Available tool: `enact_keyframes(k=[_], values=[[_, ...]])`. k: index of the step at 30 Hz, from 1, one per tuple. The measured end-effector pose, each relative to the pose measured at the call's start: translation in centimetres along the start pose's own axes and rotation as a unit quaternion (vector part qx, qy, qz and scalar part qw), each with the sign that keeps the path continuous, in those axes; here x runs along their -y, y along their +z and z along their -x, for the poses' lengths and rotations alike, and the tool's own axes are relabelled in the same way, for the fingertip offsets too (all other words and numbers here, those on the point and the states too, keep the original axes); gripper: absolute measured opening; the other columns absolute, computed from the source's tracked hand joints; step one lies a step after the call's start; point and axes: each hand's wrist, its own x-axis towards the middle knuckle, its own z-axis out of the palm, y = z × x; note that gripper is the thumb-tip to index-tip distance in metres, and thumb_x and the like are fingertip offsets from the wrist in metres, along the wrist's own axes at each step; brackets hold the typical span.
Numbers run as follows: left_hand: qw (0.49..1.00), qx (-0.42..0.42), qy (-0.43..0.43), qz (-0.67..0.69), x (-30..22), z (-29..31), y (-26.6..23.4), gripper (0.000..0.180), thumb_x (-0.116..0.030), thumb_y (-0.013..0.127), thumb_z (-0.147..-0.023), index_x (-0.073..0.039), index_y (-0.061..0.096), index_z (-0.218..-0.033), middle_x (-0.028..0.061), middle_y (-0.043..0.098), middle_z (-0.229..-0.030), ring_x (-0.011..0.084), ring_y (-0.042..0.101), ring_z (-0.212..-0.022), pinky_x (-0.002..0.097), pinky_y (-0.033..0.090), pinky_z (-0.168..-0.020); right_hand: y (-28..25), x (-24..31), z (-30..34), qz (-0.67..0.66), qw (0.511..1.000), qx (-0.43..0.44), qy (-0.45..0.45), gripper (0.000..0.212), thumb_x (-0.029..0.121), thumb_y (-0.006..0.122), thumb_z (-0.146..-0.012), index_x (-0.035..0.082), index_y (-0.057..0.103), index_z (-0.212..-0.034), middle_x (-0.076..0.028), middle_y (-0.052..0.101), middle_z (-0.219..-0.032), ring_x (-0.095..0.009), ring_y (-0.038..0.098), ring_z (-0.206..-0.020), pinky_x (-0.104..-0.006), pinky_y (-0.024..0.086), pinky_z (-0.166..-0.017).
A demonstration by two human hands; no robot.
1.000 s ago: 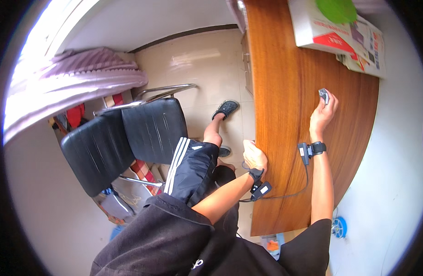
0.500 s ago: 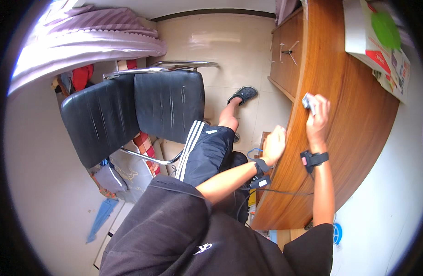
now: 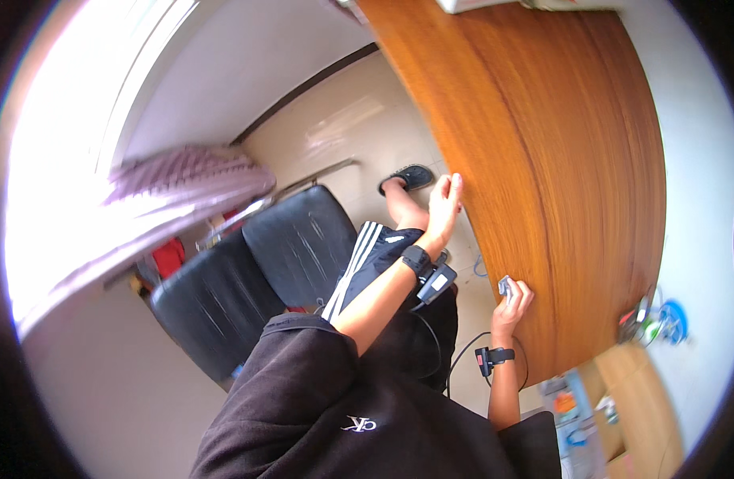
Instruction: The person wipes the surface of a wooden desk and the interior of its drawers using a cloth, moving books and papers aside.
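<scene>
The left forearm point(image 3: 372, 310) slants forward and to the right across the front of the body, its left wrist point(image 3: 433, 243) nearly in line with it. The left hand point(image 3: 443, 212) reaches farther forward than the other, fingers pointing ahead; blur makes it hard to tell how far they bend. The right forearm point(image 3: 504, 399) runs almost straight forward, and the right hand point(image 3: 509, 311), well apart from the left, has its fingers curled in a grip.
</scene>
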Motion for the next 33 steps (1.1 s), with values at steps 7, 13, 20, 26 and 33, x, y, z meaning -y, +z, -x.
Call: enact_keyframes(k=[7,13,20,26,33], values=[[0.980,0.180,0.019,-0.086,1.3,-3.8,-1.9,0.040,-0.030,0.066,-0.086,0.004,0.059,-0.105,0.0058,0.062,-0.096,0.0138,0.054,-0.086,0.0282,0.041,-0.076,1.2,0.1,1.7,0.029,0.976,-0.170,0.133,0.016,-0.002,0.053,-0.083,-0.002,0.062,-0.097,-0.016,0.055,-0.098,-0.034,0.052,-0.088,-0.0428,0.044,-0.077],[0.964,0.212,0.085,-0.132,-0.5,-2.9,-1.1,0.037,-0.032,0.066,-0.086,0.005,0.064,-0.085,0.0050,0.062,-0.078,0.0106,0.053,-0.070,0.0255,0.041,-0.063,1.3,0.6,2.8,0.027,0.958,-0.204,0.202,0.017,0.006,0.051,-0.088,-0.001,0.061,-0.101,-0.017,0.055,-0.100,-0.032,0.055,-0.093,-0.0392,0.046,-0.082],[0.938,0.319,0.127,-0.032,-0.6,-3.7,0.5,0.035,-0.035,0.069,-0.081,-0.001,0.064,-0.074,0.0021,0.060,-0.071,0.0104,0.052,-0.062,0.0252,0.040,-0.056,4.5,5.8,3.0,0.055,0.978,-0.166,0.113,0.026,-0.007,0.049,-0.075,-0.003,0.060,-0.098,-0.016,0.054,-0.100,-0.031,0.054,-0.092,-0.0365,0.044,-0.081],[0.884,0.396,0.196,-0.150,0.2,-5.4,-1.6,0.055,-0.047,0.057,-0.088,0.003,0.064,-0.067,0.0054,0.060,-0.059,0.0118,0.053,-0.055,0.0269,0.043,-0.052,13.5,15.7,6.6,0.044,0.967,-0.187,0.170,0.034,-0.015,0.049,-0.070,-0.002,0.060,-0.099,-0.017,0.053,-0.100,-0.032,0.055,-0.093,-0.0379,0.045,-0.083],[0.936,0.177,0.270,-0.142,1.4,-23.6,-7.0,0.021,-0.020,0.050,-0.093,-0.004,0.062,-0.093,0.0057,0.065,-0.083,0.0144,0.059,-0.074,0.0293,0.048,-0.068,14.3,20.1,10.7,0.046,0.944,-0.228,0.235,0.028,-0.011,0.048,-0.078,-0.001,0.058,-0.102,-0.015,0.053,-0.100,-0.030,0.055,-0.094,-0.0368,0.045,-0.085]])
